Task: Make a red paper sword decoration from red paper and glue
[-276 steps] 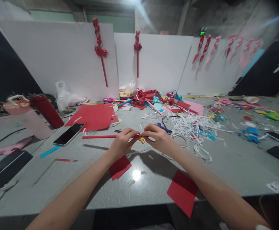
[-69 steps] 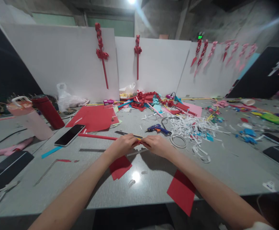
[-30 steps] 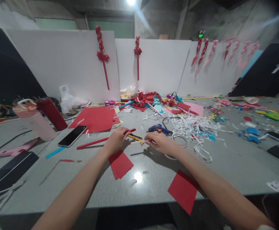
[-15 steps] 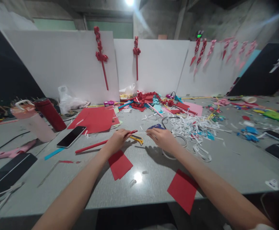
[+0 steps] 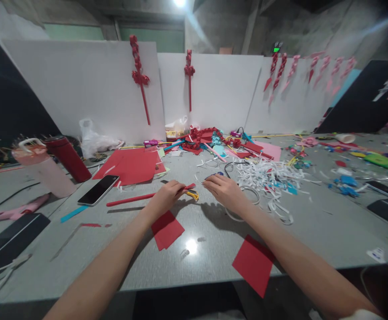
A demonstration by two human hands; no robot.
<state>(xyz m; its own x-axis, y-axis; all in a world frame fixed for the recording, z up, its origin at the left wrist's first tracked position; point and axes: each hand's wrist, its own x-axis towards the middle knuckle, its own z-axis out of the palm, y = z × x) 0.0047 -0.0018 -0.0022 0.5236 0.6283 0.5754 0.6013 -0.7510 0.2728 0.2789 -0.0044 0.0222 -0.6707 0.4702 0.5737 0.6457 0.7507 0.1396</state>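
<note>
Our left hand (image 5: 168, 195): fingers round one red stick (image 5: 131, 199). Our right hand (image 5: 226, 192): fingers bunched, holding what, cannot tell. Desk (image 5: 214, 262): two bottles (image 5: 49, 173), contents unclear.

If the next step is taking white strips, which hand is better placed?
Probably the right hand: it is nearer to the white strips, while the left hand holds the red stick.

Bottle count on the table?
2: the pink bottle at the left, and the red bottle just right of it, slightly farther back. Others could be hidden in clutter.
</note>
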